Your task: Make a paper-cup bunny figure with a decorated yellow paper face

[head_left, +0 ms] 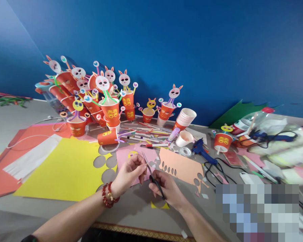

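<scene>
My right hand (168,190) grips a pair of scissors (156,183) by its black handles, with the blades pointing up and away. Beside the blades, my left hand (131,171) is closed in a pinch, thumb against the fingers. Whatever its fingertips hold is too small or hidden to make out. Beneath and behind the hands lies pink paper (123,154) with a yellow cut-out (132,154) on it. To the left is a yellow sheet (63,171) with round holes along its right edge. An orange-peach sheet (183,164) with oval holes lies to the right.
Red paper cups (109,111) with rabbit faces on sticks crowd the back left. Coloured pens (141,131) are spread behind the pink paper. On the right are a blue glue gun (204,153) with black cable, tape (185,152) and a stack of white-rimmed cups (186,117).
</scene>
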`<state>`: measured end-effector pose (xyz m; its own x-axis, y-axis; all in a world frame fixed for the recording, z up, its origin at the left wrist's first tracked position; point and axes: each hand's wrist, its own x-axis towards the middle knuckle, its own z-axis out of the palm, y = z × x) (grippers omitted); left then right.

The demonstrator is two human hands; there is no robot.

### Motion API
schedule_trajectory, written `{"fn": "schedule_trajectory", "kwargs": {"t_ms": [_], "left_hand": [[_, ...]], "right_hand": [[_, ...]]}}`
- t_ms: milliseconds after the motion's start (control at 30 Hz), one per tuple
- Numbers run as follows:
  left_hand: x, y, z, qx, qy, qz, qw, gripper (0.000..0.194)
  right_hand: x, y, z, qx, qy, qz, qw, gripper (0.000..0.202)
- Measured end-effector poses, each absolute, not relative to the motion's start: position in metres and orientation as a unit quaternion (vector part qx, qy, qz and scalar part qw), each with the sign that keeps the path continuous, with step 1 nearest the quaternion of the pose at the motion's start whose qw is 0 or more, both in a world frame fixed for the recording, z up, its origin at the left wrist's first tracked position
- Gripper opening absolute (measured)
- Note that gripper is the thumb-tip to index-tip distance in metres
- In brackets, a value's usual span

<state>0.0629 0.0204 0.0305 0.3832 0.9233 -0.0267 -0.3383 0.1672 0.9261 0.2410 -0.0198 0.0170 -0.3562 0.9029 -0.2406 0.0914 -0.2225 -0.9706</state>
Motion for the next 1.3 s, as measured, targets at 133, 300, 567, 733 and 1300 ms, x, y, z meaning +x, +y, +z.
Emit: {"fn": "schedule_trajectory", "kwargs": {"t_ms": [133, 300, 567, 733, 1300], "left_hand": [[0.063, 0.021, 0.033, 0.457, 0.319, 0.455, 0.695, 0.037], [0.062, 0.021, 0.035, 0.457, 0.323, 0.452, 0.694, 0.037], [0.062, 0.022, 0.036, 0.452, 0.321, 0.450, 0.700, 0.039], [0.062, 0.022, 0.038, 0.452, 0.318, 0.445, 0.705, 0.040], [0.065, 0.014, 0.029, 0.428, 0.301, 0.296, 0.799, 0.019]], "right_hand": [[0.241, -0.020, 0.017, -0.466, -0.534, 0.626, 0.325, 0.055], [0.241, -0.020, 0.016, -0.464, -0.537, 0.624, 0.327, 0.055], [0.242, -0.020, 0.014, -0.463, -0.539, 0.624, 0.326, 0.056], [0.242, -0.021, 0.013, -0.469, -0.542, 0.617, 0.326, 0.055], [0.262, -0.002, 0.036, -0.534, -0.501, 0.510, 0.453, 0.040]]}}
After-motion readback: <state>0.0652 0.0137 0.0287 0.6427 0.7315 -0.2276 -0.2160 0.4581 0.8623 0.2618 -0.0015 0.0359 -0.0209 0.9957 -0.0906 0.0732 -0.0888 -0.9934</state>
